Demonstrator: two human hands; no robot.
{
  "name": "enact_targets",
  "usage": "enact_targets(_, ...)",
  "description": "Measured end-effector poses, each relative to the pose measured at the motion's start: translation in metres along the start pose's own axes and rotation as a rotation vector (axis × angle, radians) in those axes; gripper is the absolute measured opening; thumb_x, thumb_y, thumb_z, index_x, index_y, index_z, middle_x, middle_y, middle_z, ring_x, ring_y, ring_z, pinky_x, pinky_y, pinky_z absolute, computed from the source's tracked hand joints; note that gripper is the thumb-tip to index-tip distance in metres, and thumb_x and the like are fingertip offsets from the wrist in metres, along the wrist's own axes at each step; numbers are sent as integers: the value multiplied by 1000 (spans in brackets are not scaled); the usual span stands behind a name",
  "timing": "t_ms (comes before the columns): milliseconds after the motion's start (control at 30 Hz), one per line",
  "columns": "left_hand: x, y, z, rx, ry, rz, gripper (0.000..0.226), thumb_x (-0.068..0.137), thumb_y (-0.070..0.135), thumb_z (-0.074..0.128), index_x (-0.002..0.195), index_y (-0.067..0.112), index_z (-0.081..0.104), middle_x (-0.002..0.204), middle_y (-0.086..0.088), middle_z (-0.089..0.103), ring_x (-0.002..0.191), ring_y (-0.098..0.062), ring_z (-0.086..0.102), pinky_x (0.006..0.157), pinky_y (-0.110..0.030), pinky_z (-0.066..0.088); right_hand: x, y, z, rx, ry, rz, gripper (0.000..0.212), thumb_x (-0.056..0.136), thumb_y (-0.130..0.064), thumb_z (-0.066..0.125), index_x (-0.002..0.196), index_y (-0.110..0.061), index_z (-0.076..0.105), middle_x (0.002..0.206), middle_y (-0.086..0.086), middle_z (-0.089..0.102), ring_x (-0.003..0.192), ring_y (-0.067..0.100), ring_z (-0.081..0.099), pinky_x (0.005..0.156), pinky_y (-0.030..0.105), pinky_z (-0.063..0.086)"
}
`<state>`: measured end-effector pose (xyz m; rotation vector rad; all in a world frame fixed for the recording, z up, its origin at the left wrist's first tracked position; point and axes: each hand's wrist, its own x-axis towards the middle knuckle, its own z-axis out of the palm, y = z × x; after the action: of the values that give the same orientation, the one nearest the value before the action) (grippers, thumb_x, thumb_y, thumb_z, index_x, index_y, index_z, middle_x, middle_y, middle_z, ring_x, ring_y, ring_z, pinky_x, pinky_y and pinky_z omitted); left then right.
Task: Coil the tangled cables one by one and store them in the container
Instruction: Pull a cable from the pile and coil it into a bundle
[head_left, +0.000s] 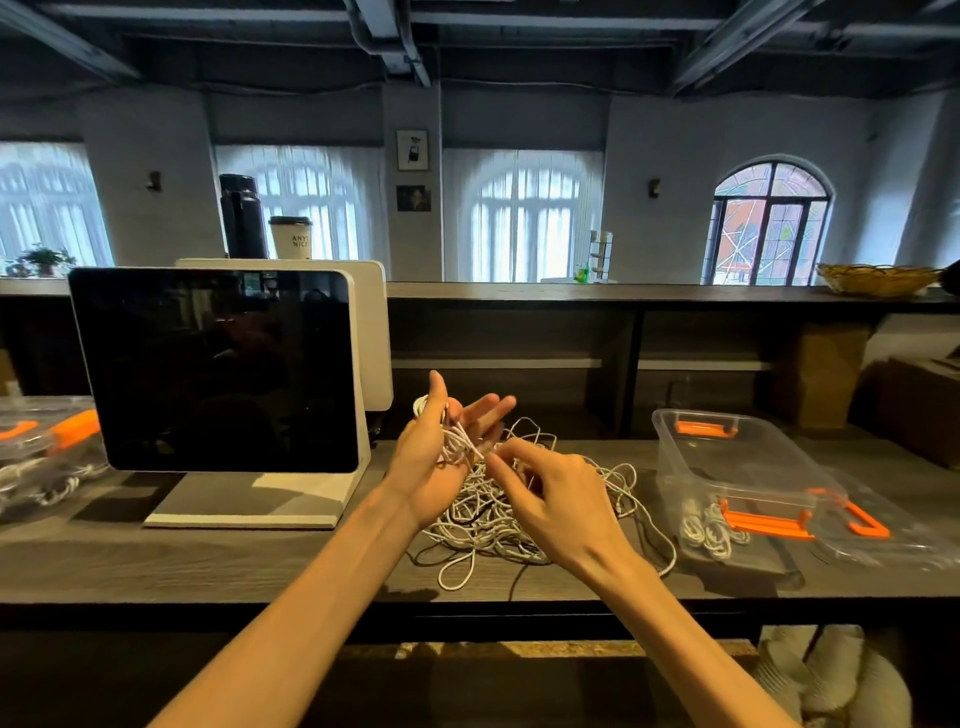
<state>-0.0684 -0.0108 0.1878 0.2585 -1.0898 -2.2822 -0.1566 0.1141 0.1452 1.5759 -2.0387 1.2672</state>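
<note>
White cable lies in a tangled heap (498, 514) on the dark wooden counter (208, 566), and everything else sits around that heap. Just above it the left hand (436, 457) is turned palm up, its fingers (488, 408) stretched out nearly straight, with several loops of a white cable (454, 441) wound around the palm. Beside that, the right hand (550, 499) hovers over the heap, thumb and forefinger pinching a strand of the same cable close to the left palm. Right of the heap stands a clear plastic container (727, 467) with orange latches, a few coiled cables (706, 530) already inside, its lid (883, 525) lying just beyond. Left of the heap stands a dark monitor (218, 369) on a pale stand
</note>
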Motion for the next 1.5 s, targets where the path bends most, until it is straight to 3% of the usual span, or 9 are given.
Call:
enact_targets(67,-2,0,3,-70,-30,-23,28,101,45,52,87,21,56,67,-6,63,85,-26,76,95,-44,57,0,3,4,-11,-10,-5,17,102,-42,56,104,-36,72,63,-9,63,60,9,57,58,22,44)
enact_targets(167,-2,-1,3,-24,-25,-20,32,97,41,60,84,12,57,46,4,40,39,-7,47,61,-23,57,0,1,8,22,-50,-19,17,102,-35,58,110,-32,73,67,-8,65,59,10,57,58,23,46)
enact_targets(333,6,18,-3,-91,13,66,30,99,38,58,89,10,58,42,7,36,31,-5,36,38,-12,38,2,8,2,115,-160,62,34,101,-51,55,82,-27,70,64,-6,64,62,8,60,63,24,49)
enact_targets(633,24,19,-19,603,131,150,44,95,47,61,79,6,65,70,-5,65,55,-9,48,40,-15,33,36,11,-27,346,-105,20,23,103,-30,59,95,-18,76,76,-3,67,65,5,52,60,18,38)
enact_targets(800,18,9,-10,779,45,103,50,95,57,55,76,11,61,75,-12,71,65,-15,67,67,-27,50,55,3,-31,318,-122,-28,21,103,-29,60,98,-17,76,86,-5,73,80,13,67,71,29,51)
enact_targets(900,19,7,-10,745,37,51,52,94,58,57,86,7,65,83,-20,73,75,-26,76,64,-30,58,59,4,-32,290,-142,-55,21,103,-29,60,100,-16,77,88,-6,74,85,8,68,74,23,53)
enact_targets(1167,17,4,-6,447,-328,-243,77,81,87,38,71,11,51,49,-3,44,33,-7,37,36,-13,31,60,2,-20,283,-28,-54,17,98,-26,69,100,-13,80,83,-6,75,79,3,71,69,16,52)
enact_targets(1333,12,4,-9,537,-383,-184,45,88,52,64,76,11,52,42,5,35,32,-4,30,37,-16,19,60,6,-14,309,114,9,13,91,-28,77,89,-16,72,72,-1,71,70,17,69,64,34,56)
enact_targets(1500,15,8,-12,306,-335,-134,54,101,49,51,59,16,38,38,5,31,29,-5,29,37,-17,17,55,16,-15,459,-54,125,31,98,-43,65,89,-14,71,66,-2,64,60,10,59,58,22,49)
